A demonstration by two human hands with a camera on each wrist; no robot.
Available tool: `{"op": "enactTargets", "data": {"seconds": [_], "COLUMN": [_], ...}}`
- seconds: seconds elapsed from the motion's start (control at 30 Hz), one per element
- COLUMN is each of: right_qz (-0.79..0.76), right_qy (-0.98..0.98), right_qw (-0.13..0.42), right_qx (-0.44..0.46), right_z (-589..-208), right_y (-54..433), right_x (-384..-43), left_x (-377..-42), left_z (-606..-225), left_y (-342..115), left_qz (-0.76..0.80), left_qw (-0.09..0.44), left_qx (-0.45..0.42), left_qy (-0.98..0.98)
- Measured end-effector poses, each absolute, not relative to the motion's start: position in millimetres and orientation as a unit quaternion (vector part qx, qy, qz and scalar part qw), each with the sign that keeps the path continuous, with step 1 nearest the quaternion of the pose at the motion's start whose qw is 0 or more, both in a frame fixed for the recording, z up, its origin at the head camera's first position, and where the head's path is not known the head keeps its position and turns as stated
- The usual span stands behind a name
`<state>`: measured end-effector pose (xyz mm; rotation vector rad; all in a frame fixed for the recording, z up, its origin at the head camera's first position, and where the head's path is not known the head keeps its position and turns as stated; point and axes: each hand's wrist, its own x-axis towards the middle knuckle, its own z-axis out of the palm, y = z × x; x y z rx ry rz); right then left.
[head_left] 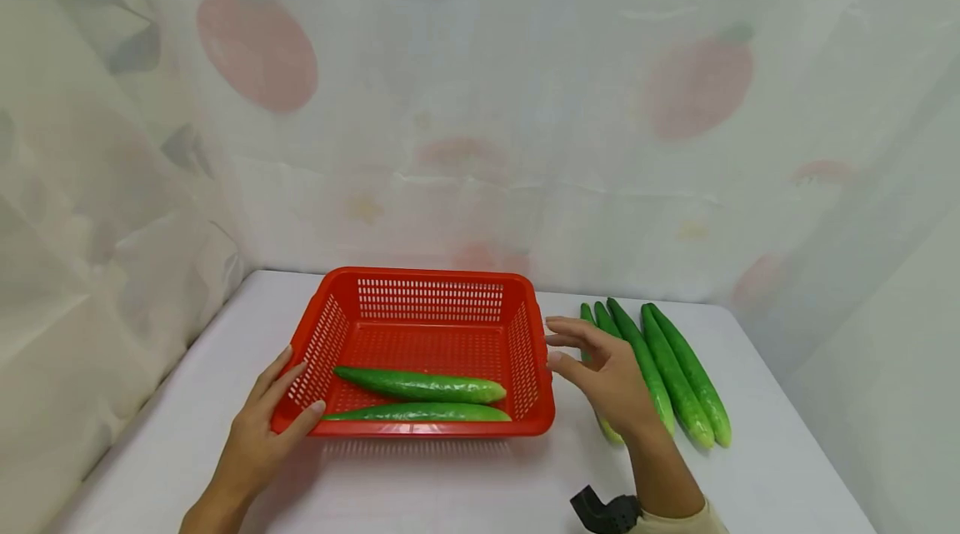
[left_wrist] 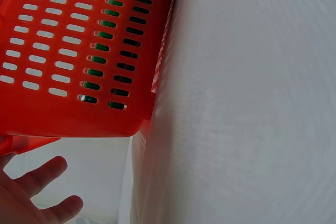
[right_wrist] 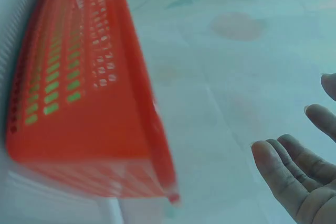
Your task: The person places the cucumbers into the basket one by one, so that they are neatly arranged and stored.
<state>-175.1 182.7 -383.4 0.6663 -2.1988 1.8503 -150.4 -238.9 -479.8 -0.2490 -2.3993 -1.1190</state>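
Note:
A red perforated plastic basket sits on the white table, with two green cucumbers lying crosswise near its front wall. My left hand is at the basket's front left corner, thumb and fingers spread loosely at the rim. In the left wrist view, two fingers extend apart from the basket wall. My right hand is beside the right rim, fingers loosely bent and holding nothing. The right wrist view shows a gap between those fingers and the basket.
Several more cucumbers lie side by side on the table right of the basket, partly behind my right hand. The white table meets a curtain with a faded fruit print at the back and left. A black wrist strap is on my right wrist.

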Motion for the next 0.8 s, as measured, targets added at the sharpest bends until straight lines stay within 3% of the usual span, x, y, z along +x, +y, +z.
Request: {"op": "enactTargets", "data": {"seconds": [0.2, 0.5, 0.8], "right_qz": [0.603, 0.613, 0.609], "right_qy": [-0.746, -0.730, -0.734], "right_qw": [0.156, 0.204, 0.273], "right_qx": [0.237, 0.223, 0.126], "right_z": [-377, -375, -379], "right_y": [205, 237, 267], "right_x": [-167, -158, -153], "left_x": [-151, -150, -151], "left_z": [-480, -480, -480], "left_y": [-239, -240, -239], "left_qz": [-0.405, -0.407, -0.407], "left_qw": [0.238, 0.240, 0.238], "left_qx": [-0.091, -0.091, -0.089], "left_qy": [-0.878, -0.877, -0.877]}}
